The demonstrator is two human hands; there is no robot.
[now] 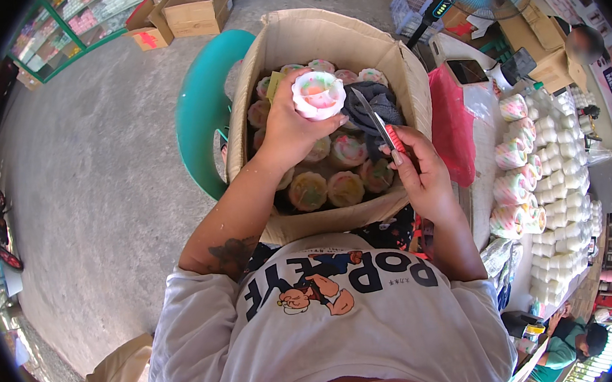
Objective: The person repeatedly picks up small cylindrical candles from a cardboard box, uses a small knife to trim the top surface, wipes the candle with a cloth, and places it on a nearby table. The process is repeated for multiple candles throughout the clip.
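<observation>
Above the brown carton: a scalloped cup in the left hand, a knife in the right

Over the tall brown cardboard carton (329, 35), at chest front, the left hand (293, 123) holds a white scalloped-rim cup marbled pink, orange and green (318, 95). Fingers curl behind its far side and the thumb lies along its near side, a partial wrap. The mouth faces up toward the wearer; this hold probably leaves the rim bare and visible.

Right hand (424, 173): thumb and fingers pinched around the red-and-white handle of a slim utility knife with a long metal blade (391, 138). The tip points up and toward the cup, just beside it, apparently not touching. Gripping well back on the handle likely keeps the fingers off the edge and allows fine angling.

Inside the carton, similar round marbled cups (308, 191) sit side by side, mouths mostly up; close packing presumably stops them tipping. A crumpled dark grey cloth (383, 111) lies on some of them, below the blade, within easy reach of both hands.

To the right, on the table, stacked plain white cups (557, 191) stand in columns beside stacked pink-marbled cups (521, 172); nesting them seems to save room.
</observation>
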